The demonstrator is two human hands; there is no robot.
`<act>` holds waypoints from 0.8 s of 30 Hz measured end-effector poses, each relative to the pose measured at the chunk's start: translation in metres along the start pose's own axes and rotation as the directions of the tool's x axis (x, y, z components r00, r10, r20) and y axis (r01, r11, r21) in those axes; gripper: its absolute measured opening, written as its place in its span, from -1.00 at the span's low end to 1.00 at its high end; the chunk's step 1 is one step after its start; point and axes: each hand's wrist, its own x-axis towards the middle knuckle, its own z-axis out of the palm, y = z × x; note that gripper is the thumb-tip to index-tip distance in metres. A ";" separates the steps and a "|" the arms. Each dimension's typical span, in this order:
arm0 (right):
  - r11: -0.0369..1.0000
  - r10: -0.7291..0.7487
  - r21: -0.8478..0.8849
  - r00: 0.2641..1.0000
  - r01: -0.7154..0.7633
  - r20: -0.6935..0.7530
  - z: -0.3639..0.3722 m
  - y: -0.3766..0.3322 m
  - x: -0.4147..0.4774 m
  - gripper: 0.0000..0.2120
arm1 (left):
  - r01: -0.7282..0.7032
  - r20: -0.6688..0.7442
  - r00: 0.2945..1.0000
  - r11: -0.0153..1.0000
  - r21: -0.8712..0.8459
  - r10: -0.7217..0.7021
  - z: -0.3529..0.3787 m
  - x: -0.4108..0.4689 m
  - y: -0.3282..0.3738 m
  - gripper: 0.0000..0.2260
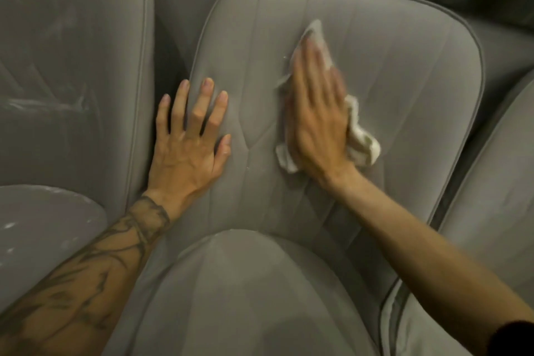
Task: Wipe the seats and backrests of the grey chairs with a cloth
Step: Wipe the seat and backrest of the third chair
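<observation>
1. Counting the grey chairs, three are seen side by side: a middle chair with its backrest (332,89) and seat (254,292) in full view, a left chair (72,66) and a right chair (497,211) cut by the frame's edge.
2. One cloth (362,139) is seen, white and crumpled, and two bare hands.
3. The cloth is pressed flat against the middle backrest, right of its centre, under the right hand (318,118); parts of it stick out above the fingertips, below the heel of the palm and to the right of the hand.
4. The right hand is laid flat on the cloth with its fingers straight and close together; it is blurred.
5. The left hand (190,141) is spread wide, holding nothing, with its palm laid on the left edge of the same backrest, apart from the cloth.
6. A tattooed forearm (95,272) is seen behind the left hand, and pale streaks are seen on the left chair.
</observation>
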 end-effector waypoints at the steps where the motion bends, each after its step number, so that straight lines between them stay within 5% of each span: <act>1: 0.995 -0.103 0.002 0.990 0.103 0.094 -0.002 -0.005 -0.022 -0.42 | -0.001 0.001 1.000 1.000 0.000 0.001 0.000 0.000 0.000 -0.39; 4: 0.962 -0.261 -0.042 0.953 0.270 0.157 -0.010 0.009 -0.031 -0.45 | -0.001 0.004 1.000 1.000 -0.007 0.001 0.000 -0.001 0.000 -0.39; 10: 0.996 0.001 -0.088 0.986 -0.016 -0.168 0.003 0.017 0.064 -0.50 | 0.008 0.021 1.000 1.000 -0.005 -0.008 -0.003 0.001 0.000 -0.39; 12: 1.000 0.006 -0.005 0.994 -0.006 -0.108 0.008 -0.003 0.038 -0.47 | 0.009 0.024 1.000 1.000 -0.012 -0.009 -0.004 0.001 0.000 -0.39; 16: 0.960 -0.281 0.041 0.935 0.278 0.216 0.001 -0.021 -0.043 -0.43 | 0.009 0.036 0.999 1.000 -0.015 -0.008 -0.007 0.000 0.001 -0.40; 18: 0.953 -0.300 0.014 0.939 0.302 0.166 -0.001 -0.006 -0.025 -0.47 | 0.013 0.036 0.999 1.000 -0.024 -0.012 -0.009 0.000 0.001 -0.40; 24: 0.998 0.054 -0.026 0.988 -0.059 -0.147 0.013 0.000 0.043 -0.49 | 0.007 0.023 1.000 1.000 -0.025 -0.007 -0.007 0.000 0.000 -0.40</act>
